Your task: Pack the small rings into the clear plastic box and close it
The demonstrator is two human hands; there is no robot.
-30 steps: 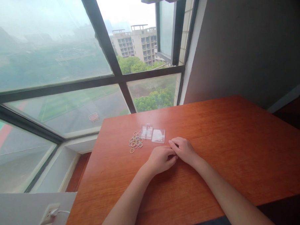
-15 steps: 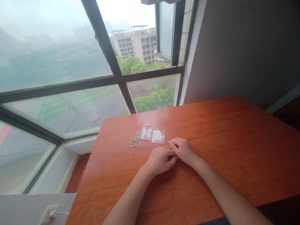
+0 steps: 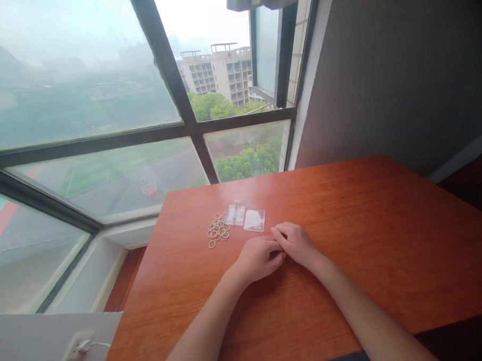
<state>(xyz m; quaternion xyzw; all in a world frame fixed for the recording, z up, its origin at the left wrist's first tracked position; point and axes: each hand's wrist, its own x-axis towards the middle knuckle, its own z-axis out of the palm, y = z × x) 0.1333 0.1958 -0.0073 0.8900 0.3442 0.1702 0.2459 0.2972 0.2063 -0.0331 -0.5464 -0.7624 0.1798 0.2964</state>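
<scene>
My left hand point(image 3: 261, 258) rests on the wooden table, its fingers loosely bent and pointing right, the thumb apart from them. My right hand point(image 3: 295, 241) meets it at the fingertips, with a gap between thumb and fingers. I see nothing held in either one; some fingertips are hidden where the hands overlap. Beyond them lies a clear plastic case point(image 3: 254, 221), opened flat, with small clear and metallic pieces point(image 3: 236, 212) in or on its left half. To the left of the case is a loose pile of several thin metal rings point(image 3: 218, 228), one ring point(image 3: 212, 244) lying slightly apart.
The reddish-brown table point(image 3: 371, 238) reaches the window frame point(image 3: 238, 122) at the back. A grey wall point(image 3: 384, 73) rises at the right. At lower left, a wall socket point(image 3: 77, 347) has a white plug and cable. The table's left edge drops to the floor point(image 3: 125, 276).
The view has tilted very slightly, so everything sits a few pixels lower. Hands, case and rings keep their places relative to one another.
</scene>
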